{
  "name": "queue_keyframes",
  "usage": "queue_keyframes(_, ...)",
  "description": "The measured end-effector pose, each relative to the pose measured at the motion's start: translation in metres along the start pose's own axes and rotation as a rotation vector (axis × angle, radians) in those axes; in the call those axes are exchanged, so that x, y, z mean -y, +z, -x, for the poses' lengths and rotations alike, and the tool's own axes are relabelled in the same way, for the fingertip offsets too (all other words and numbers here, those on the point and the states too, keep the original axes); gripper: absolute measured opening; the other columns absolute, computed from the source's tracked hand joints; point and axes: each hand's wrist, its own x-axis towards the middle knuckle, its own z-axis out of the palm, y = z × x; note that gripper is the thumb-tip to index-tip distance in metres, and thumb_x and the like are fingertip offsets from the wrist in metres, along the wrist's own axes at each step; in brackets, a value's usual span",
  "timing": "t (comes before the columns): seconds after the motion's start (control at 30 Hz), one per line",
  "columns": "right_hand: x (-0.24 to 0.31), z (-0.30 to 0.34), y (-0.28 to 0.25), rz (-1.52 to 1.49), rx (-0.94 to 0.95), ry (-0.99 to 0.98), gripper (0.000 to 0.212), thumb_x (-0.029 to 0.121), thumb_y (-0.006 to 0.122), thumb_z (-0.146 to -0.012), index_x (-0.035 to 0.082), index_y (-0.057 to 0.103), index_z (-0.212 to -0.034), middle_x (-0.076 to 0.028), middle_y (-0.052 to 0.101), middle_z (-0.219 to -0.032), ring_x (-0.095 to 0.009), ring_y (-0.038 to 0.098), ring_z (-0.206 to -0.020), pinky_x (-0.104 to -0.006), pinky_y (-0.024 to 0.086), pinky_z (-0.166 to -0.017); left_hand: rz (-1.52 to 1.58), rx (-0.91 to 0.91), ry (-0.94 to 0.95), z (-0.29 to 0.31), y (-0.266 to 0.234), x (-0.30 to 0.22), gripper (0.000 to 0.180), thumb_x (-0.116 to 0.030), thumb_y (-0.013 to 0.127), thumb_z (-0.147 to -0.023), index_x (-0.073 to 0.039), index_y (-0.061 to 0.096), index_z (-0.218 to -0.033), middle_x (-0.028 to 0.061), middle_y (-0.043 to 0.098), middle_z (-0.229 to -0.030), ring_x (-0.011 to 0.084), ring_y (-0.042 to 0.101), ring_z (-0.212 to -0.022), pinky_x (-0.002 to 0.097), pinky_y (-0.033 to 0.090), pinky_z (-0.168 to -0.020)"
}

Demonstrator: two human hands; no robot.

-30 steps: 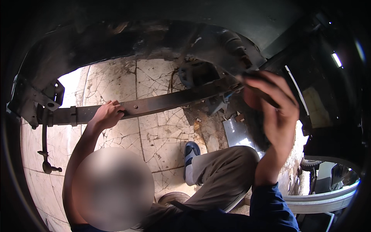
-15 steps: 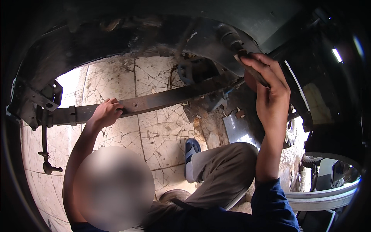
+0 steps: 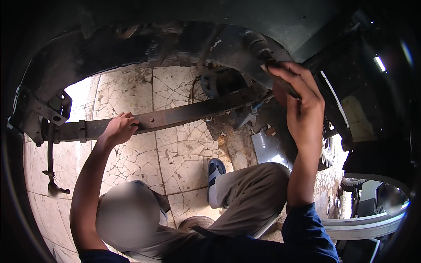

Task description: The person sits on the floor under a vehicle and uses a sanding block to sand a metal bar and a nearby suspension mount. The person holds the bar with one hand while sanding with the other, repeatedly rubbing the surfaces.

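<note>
A long, dark leaf spring (image 3: pixel 175 116) runs across the middle, rising toward the right. My left hand (image 3: pixel 120 128) rests on its left part, fingers curled over the upper edge. Raised at the right, my right hand (image 3: pixel 302 90) is closed round a dark, flat hand tool (image 3: pixel 284 82). The tool's pale tip is close to a dark cylindrical part (image 3: pixel 258 45) under the vehicle body; I cannot tell whether they touch. The palm and fingers hide much of the tool, so its kind is unclear.
A dark curved wheel-arch edge (image 3: pixel 131 50) spans the top. At the left, a metal bracket (image 3: pixel 55 109) holds the spring's end, with a rod (image 3: pixel 50 153) hanging below. A flat metal sheet (image 3: pixel 268 147) lies on the cracked tile floor (image 3: pixel 184 149). A toothed gear (image 3: pixel 328 153) stands right.
My right hand and its tool have shifted slightly left and down. My left hand stays on the leaf spring. The blurred patch at lower left has shrunk, showing more of my leg.
</note>
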Motion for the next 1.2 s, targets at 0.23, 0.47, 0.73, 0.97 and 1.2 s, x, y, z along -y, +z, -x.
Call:
queue_keyframes(0.23,0.004,0.0,-0.002,0.052,0.001,-0.043,0.06,-0.026,0.048,-0.066,0.007,0.07,-0.112,-0.013,0.061,-0.115,-0.033,0.065,-0.103,-0.0395,0.053,-0.084,-0.019,0.029,0.003,-0.001,0.001,0.002,0.024,-0.022,0.062,-0.09,-0.009,0.07,-0.108,0.0084,0.062,-0.112,0.0281,0.056,-0.112,0.0378,0.049,-0.094)
queue_keyframes(0.47,0.009,0.004,-0.006,0.046,-0.003,-0.009,0.061,-0.026,0.048,-0.066,0.008,0.069,-0.113,-0.012,0.061,-0.116,-0.031,0.066,-0.101,-0.039,0.053,-0.084,-0.007,-0.003,0.014,0.0,0.004,0.004,0.023,-0.02,0.064,-0.089,-0.007,0.068,-0.108,0.0094,0.061,-0.109,0.0286,0.057,-0.108,0.0379,0.049,-0.093)
queue_keyframes(0.73,0.008,0.003,0.0,0.056,0.012,0.023,0.06,-0.025,0.051,-0.068,0.01,0.069,-0.114,-0.012,0.061,-0.117,-0.031,0.065,-0.102,-0.0396,0.053,-0.082,-0.007,0.028,0.011,0.001,0.004,0.005,0.024,-0.024,0.062,-0.091,-0.01,0.069,-0.11,0.0073,0.06,-0.116,0.0275,0.056,-0.114,0.0375,0.048,-0.095)
queue_keyframes(0.97,0.018,0.001,-0.002,0.14,0.014,-0.004,0.057,-0.025,0.053,-0.07,0.009,0.069,-0.112,-0.012,0.061,-0.116,-0.031,0.066,-0.103,-0.04,0.054,-0.081,-0.016,0.042,-0.016,0.004,0.003,0.003,0.025,-0.024,0.062,-0.091,-0.01,0.068,-0.111,0.0075,0.06,-0.116,0.0275,0.055,-0.114,0.0379,0.048,-0.096)
queue_keyframes(1.2,0.016,0.001,-0.002,0.141,0.02,-0.029,0.055,-0.025,0.054,-0.07,0.007,0.07,-0.111,-0.013,0.062,-0.116,-0.03,0.066,-0.103,-0.0395,0.054,-0.081,0.0,0.055,-0.03,0.002,0.003,0.003,0.026,-0.024,0.063,-0.09,-0.01,0.067,-0.112,0.0081,0.06,-0.115,0.0281,0.055,-0.114,0.0385,0.048,-0.096)
